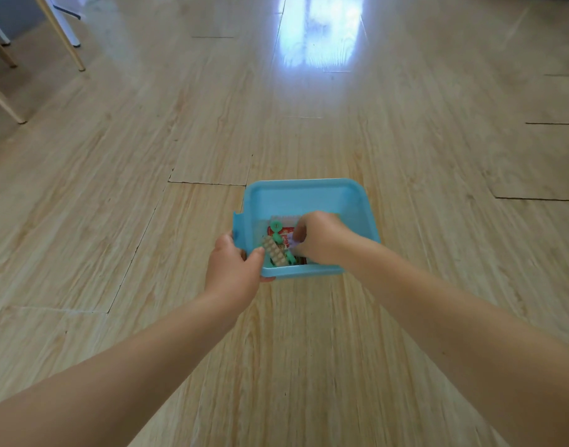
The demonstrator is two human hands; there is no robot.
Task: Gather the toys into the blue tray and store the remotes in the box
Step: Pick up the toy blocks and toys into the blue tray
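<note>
Left hand (233, 266) grips blue tray (304, 196) near corner; right hand (318, 237) perhaps inside

Two bare forearms, no sleeves; left hand (233, 266) and right hand (318, 238) ungloved.

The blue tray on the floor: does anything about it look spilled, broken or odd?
Nothing stands out. The blue tray sits flat on the wood floor, toys inside, including a tan studded brick. The left hand grips its near corner; the right hand reaches in.

Light wood-plank floor (309, 350) stretches beneath both hands; wooden furniture legs (68, 43) stand on it, well beyond the left hand (233, 269).
</note>
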